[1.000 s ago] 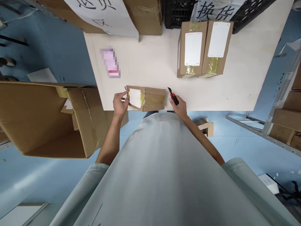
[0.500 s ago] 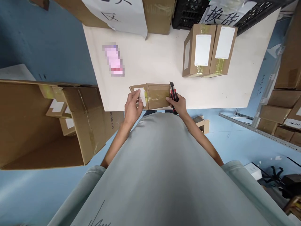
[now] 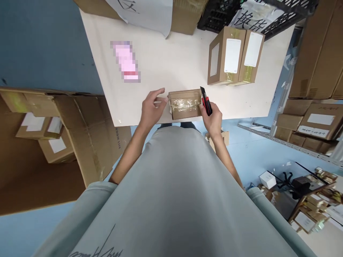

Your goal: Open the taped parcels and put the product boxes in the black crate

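Observation:
A small cardboard box with shiny tape across its upper face lies at the near edge of the white table. My left hand is at the box's left end, fingers apart, with the fingertips beside its edge; whether they touch cannot be made out. In my right hand is a red and black utility knife, its tip pointing away from me. The thumb of that hand rests by the box's right edge. The box's white label does not show from here.
Two taller labelled boxes stand side by side at the back right, before a black crate. A blurred pink item lies on the table. On the left is a large open carton holding smaller boxes; shelving with cartons is on the right.
The small box has turned, so the labelled face is out of sight and a taped face is up. My left hand has come off the label to the left end. The view has swung right.

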Demonstrator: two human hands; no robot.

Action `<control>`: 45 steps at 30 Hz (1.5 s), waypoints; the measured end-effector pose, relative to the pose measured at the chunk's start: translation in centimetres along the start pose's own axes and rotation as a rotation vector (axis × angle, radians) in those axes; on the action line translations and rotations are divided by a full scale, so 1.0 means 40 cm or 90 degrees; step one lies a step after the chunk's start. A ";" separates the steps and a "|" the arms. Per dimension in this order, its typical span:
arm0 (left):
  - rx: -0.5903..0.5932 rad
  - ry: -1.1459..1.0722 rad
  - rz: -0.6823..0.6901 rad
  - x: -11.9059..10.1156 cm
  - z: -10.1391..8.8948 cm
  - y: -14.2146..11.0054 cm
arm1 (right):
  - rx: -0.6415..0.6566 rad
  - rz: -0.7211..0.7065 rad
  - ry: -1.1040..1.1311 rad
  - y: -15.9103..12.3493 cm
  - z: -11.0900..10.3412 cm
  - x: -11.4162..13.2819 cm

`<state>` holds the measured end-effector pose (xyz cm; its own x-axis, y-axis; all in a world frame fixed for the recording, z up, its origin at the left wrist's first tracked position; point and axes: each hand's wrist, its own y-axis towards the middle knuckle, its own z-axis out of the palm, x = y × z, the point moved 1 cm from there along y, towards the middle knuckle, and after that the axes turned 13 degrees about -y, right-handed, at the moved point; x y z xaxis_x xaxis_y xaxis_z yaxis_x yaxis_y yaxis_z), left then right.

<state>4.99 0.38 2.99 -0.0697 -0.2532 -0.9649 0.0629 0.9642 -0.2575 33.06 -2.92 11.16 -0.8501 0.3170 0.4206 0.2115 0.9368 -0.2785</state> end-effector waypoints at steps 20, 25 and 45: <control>0.157 -0.047 -0.022 -0.035 -0.024 0.149 | 0.273 0.007 -0.138 -0.133 0.067 0.232; 0.144 -0.041 -0.027 -0.038 -0.023 0.144 | 0.267 0.002 -0.156 -0.131 0.069 0.249; 0.017 -0.059 -0.076 0.008 0.004 0.100 | 0.393 0.053 -0.408 -0.152 0.061 0.382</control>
<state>5.39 4.15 1.63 0.0146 -0.3738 -0.9274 0.0860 0.9245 -0.3713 17.61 -4.14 17.19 -0.9890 0.0643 -0.1333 0.1447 0.6091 -0.7798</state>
